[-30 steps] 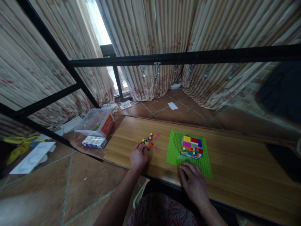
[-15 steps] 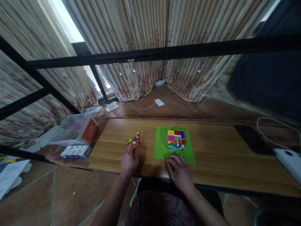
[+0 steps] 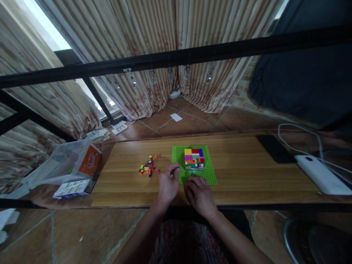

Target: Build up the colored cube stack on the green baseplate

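A green studded baseplate [image 3: 210,170] lies on the wooden table, bearing a square block of multicoloured toy bricks [image 3: 194,159]. My left hand [image 3: 168,185] is at the plate's left edge, thumb and forefinger pinched on a small dark brick [image 3: 179,167], its exact colour hard to make out. Close by, my right hand [image 3: 201,194] rests at the plate's front edge with its fingers curled together; whatever they may hold is hidden. Left of both hands, loose small bricks [image 3: 145,168] are scattered in a pile on the wood.
A black phone-like slab [image 3: 275,148] and a white device [image 3: 320,174] with a cable sit on the table's right end. Beyond the left end are a clear plastic bin [image 3: 62,161] and a small box [image 3: 73,188]. A black metal bar [image 3: 154,60] crosses behind the table.
My left hand has moved right, from the loose bricks to the baseplate, with a small brick in its pinch. My right hand stays by the plate's front edge. The view has shifted right.
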A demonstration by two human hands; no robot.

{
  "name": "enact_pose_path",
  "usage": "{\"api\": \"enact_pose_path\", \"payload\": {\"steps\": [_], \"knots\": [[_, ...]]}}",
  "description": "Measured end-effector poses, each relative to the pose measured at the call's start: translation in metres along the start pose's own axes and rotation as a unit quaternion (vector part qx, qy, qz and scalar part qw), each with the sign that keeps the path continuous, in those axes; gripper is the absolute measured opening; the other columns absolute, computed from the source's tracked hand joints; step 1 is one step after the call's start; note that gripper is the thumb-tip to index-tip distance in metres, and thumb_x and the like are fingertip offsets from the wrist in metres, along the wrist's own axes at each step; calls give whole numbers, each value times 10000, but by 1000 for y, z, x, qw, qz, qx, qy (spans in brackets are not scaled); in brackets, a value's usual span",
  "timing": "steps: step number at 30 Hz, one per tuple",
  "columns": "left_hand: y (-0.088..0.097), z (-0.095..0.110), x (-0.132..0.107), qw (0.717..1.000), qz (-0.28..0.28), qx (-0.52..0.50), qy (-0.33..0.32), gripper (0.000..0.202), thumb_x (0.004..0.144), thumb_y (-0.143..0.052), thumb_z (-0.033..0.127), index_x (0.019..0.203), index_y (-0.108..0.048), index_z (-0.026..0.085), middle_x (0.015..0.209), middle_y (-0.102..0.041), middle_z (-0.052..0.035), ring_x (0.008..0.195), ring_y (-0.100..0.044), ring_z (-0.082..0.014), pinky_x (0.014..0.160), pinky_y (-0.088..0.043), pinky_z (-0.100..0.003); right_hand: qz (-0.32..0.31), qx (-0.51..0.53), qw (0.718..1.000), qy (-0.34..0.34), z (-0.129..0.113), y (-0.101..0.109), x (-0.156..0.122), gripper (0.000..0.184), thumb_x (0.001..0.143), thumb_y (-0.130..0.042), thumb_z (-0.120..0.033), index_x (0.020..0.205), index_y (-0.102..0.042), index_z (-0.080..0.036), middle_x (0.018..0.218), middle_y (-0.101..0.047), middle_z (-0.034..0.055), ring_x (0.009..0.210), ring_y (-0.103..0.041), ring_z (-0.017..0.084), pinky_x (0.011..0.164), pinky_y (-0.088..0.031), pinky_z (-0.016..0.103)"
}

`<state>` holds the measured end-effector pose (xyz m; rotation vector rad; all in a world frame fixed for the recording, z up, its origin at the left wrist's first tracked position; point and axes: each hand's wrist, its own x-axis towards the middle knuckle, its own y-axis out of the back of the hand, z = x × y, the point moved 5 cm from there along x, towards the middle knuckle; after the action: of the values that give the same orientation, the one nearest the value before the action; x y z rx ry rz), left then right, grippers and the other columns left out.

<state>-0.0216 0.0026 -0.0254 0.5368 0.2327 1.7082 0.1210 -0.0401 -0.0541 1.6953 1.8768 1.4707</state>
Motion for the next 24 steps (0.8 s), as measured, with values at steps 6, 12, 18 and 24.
{"api": "enact_pose_path", "payload": {"steps": [6,12,18,24], "knots": [[-11,7,3,999,-20,44,-24,170,903,-492,220,962,-650,201,904,-722,-22,841,-683,-141,771,-534,-260,-4,-4,1000,-3,0,0,0,160,925,-515,-210,944,-673,-202,993,-628,83,930,-527,231,799,-440,378],[-16,6,8,997,-19,48,-53,161,900,-520,204,943,-675,210,946,-720,-25,896,-671,-147,825,-527,-281,-5,-19,1000,-1,-1,0,1,154,918,-521,-203,928,-675,-204,987,-622,84,916,-521,230,788,-436,374],[-19,6,14,997,-20,35,-73,162,891,-539,197,920,-697,211,908,-714,-24,863,-666,-140,796,-530,-270,-4,-22,1000,-1,-1,0,1,157,917,-517,-201,922,-674,-217,966,-615,74,909,-520,222,786,-432,364],[-21,2,14,997,-19,31,-62,159,888,-555,216,921,-710,222,902,-733,-16,843,-680,-140,791,-537,-277,-10,-18,1000,-6,-1,-1,1,153,920,-514,-204,916,-667,-211,970,-621,75,902,-511,229,779,-422,372]]}}
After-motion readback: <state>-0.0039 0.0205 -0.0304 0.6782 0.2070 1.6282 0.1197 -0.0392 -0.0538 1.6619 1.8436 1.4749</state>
